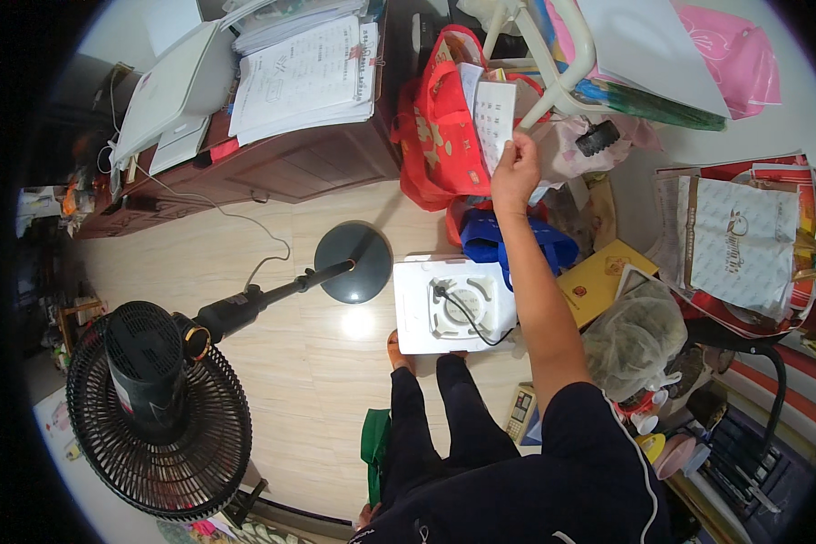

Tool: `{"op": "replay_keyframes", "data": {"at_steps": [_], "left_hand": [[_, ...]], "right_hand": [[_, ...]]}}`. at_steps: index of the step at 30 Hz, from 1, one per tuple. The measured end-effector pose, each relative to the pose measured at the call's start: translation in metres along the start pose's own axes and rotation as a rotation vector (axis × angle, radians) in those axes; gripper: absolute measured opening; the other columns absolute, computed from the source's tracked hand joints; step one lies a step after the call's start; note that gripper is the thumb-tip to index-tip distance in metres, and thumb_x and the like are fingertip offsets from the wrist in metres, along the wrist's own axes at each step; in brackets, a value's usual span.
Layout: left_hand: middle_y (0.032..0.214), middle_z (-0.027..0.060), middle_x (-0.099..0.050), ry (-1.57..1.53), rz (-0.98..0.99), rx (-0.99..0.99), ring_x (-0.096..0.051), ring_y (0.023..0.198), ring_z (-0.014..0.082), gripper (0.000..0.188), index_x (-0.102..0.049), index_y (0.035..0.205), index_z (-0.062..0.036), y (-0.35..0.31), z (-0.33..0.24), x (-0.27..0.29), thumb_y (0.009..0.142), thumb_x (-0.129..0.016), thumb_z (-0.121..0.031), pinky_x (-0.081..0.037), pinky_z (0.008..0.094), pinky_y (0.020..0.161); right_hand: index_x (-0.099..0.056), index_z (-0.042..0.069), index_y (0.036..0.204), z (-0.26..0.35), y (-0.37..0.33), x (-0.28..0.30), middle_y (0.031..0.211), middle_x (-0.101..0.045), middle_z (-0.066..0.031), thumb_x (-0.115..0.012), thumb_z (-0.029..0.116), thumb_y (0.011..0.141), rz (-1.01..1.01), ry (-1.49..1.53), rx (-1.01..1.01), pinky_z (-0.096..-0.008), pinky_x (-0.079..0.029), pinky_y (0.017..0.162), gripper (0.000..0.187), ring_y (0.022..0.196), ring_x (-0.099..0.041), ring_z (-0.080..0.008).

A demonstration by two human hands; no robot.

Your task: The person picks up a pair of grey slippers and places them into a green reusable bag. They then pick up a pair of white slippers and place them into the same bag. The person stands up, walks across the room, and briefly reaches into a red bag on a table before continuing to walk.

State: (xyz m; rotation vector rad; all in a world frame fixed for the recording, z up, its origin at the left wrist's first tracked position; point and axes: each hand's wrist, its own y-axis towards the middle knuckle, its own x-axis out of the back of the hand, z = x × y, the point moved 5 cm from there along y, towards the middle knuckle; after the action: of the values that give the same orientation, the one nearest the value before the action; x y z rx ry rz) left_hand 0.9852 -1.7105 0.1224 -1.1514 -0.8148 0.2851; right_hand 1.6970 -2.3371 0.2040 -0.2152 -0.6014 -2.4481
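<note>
My right hand (515,172) reaches far forward, thumb and fingers closed on the edge of a flat white box (496,113) with small printed marks. This box stands upright at the opening of a red cloth bag (444,131) with gold patterns. My left hand (368,515) shows only in part at the lower edge, against my body. From it hangs a green bag (375,440), which the hand seems to grip; most of its fingers are hidden. Under my right forearm stands a blue bag (485,236).
A white square appliance (412,308) with a black cord lies before my feet. A black fan (159,408) with a round base (354,263) stands left. Papers (304,72) cover a wooden cabinet (308,163). A yellow box (598,281) and a clear plastic bag (635,335) crowd the right.
</note>
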Motion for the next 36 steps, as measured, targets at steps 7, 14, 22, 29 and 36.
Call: {"op": "replay_keyframes", "data": {"at_steps": [7, 14, 22, 29, 36], "left_hand": [[0.073, 0.0169, -0.059, -0.04, -0.025, -0.045, -0.057, 0.072, 0.0289, 0.046, -0.058, 0.084, -0.0025, 0.011, 0.002, -0.005, 0.078, -0.062, -0.048, -0.043, 0.0396, 0.063], [0.072, 0.0166, -0.059, -0.122, -0.065, -0.126, -0.056, 0.07, 0.0278, 0.045, -0.058, 0.083, -0.0017, 0.034, 0.033, -0.022, 0.078, -0.063, -0.046, -0.043, 0.0389, 0.062], [0.07, 0.0163, -0.059, -0.426, -0.173, -0.696, -0.056, 0.068, 0.0266, 0.045, -0.058, 0.082, -0.0007, 0.028, 0.054, -0.027, 0.078, -0.064, -0.045, -0.043, 0.0381, 0.061], [0.068, 0.015, -0.058, -0.431, -0.141, -0.677, -0.055, 0.066, 0.0262, 0.045, -0.058, 0.08, -0.0007, 0.029, 0.058, -0.025, 0.077, -0.065, -0.045, -0.042, 0.0383, 0.06], [0.064, 0.0118, -0.055, -0.222, -0.078, -0.15, -0.052, 0.062, 0.0208, 0.042, -0.057, 0.078, -0.0013, 0.043, 0.076, -0.022, 0.077, -0.066, -0.043, -0.04, 0.0363, 0.056]], "right_hand": [[-0.058, 0.007, 0.095, 0.057, -0.033, -0.009, 0.089, -0.054, -0.0101, -0.052, 0.007, 0.081, 0.445, -0.251, 0.513, -0.0398, -0.045, 0.074, 0.015, 0.086, -0.054, -0.0305], [-0.058, 0.012, 0.112, 0.044, -0.07, -0.028, 0.097, -0.055, -0.0043, -0.051, 0.003, 0.075, 0.517, -0.462, 0.534, -0.0375, -0.046, 0.074, 0.038, 0.084, -0.054, -0.0252], [-0.056, 0.01, 0.111, 0.023, -0.064, -0.022, 0.086, -0.062, -0.0103, -0.048, 0.007, 0.08, 0.554, -0.498, 0.41, -0.0424, -0.049, 0.066, 0.032, 0.076, -0.061, -0.0296], [-0.055, -0.002, 0.092, -0.011, -0.023, -0.011, 0.079, -0.061, -0.026, -0.051, 0.016, 0.084, 0.349, -0.24, -0.136, -0.0493, -0.045, 0.07, 0.02, 0.079, -0.059, -0.0426], [-0.056, -0.001, 0.09, -0.052, -0.013, -0.011, 0.082, -0.061, -0.026, -0.052, 0.019, 0.084, 0.337, -0.262, -0.208, -0.0498, -0.044, 0.071, 0.021, 0.079, -0.058, -0.0429]]}}
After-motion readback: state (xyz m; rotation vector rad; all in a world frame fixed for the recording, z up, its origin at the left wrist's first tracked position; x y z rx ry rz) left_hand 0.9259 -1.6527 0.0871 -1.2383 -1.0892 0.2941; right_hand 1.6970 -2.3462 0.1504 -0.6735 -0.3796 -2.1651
